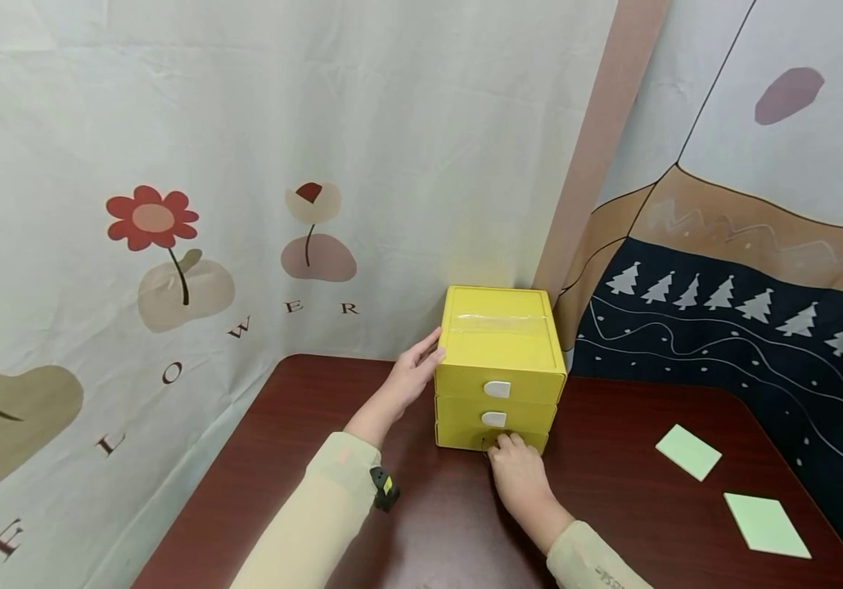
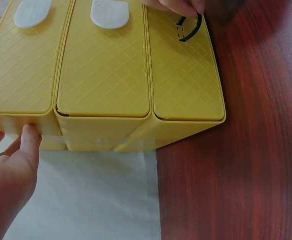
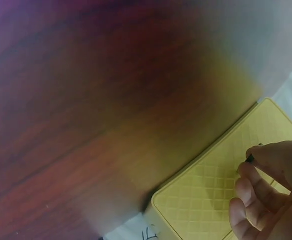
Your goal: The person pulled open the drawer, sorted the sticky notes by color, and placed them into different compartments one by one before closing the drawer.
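A yellow cabinet with three stacked drawers stands at the back of the table. Its upper two drawers carry white tab handles. On the bottom drawer is a thin black pull loop. My right hand pinches this loop between thumb and finger, as the right wrist view also shows. My left hand rests its extended fingers against the cabinet's left side, near the top. All three drawer fronts sit about flush; the drawers' insides are hidden.
Two pale green paper squares, one nearer the back and one nearer the front, lie on the right of the dark red-brown table. Printed cloth hangs close behind the cabinet and along the sides.
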The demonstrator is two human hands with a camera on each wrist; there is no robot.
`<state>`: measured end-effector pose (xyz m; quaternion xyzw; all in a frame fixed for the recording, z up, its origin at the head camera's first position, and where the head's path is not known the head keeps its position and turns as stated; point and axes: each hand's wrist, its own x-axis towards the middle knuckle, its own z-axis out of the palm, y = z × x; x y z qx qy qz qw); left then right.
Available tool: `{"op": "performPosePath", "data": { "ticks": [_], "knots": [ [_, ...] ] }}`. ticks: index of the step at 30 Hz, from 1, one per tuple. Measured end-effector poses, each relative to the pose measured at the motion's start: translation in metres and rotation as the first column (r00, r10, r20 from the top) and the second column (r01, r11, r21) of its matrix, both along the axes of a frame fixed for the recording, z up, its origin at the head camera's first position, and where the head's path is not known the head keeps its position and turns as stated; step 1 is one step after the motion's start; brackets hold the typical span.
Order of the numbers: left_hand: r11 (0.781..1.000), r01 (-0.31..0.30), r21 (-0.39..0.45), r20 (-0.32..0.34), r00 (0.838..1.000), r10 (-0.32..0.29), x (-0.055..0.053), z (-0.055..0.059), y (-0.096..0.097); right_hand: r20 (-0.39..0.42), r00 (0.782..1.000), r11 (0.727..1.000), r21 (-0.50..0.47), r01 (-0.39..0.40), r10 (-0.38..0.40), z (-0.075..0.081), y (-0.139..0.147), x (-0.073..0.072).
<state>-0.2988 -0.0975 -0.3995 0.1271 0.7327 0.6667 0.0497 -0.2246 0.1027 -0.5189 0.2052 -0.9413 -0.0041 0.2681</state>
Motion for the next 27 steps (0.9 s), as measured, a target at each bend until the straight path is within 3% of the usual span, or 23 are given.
{"op": "performPosePath", "data": {
  "ticks": [14, 27],
  "knots": [
    [1.0, -0.011, -0.023, -0.006, 1.0, 0.011, 0.002, 0.003, 0.0, -0.008, 0.997, 0.995, -0.074, -0.071, 0.071, 0.003, 0.0, 0.006],
    [1.0, -0.017, -0.005, -0.012, 1.0, 0.017, 0.0, 0.0, 0.0, -0.009, 0.994, 0.992, -0.067, -0.107, 0.106, 0.002, 0.005, 0.018]
  ]
}}
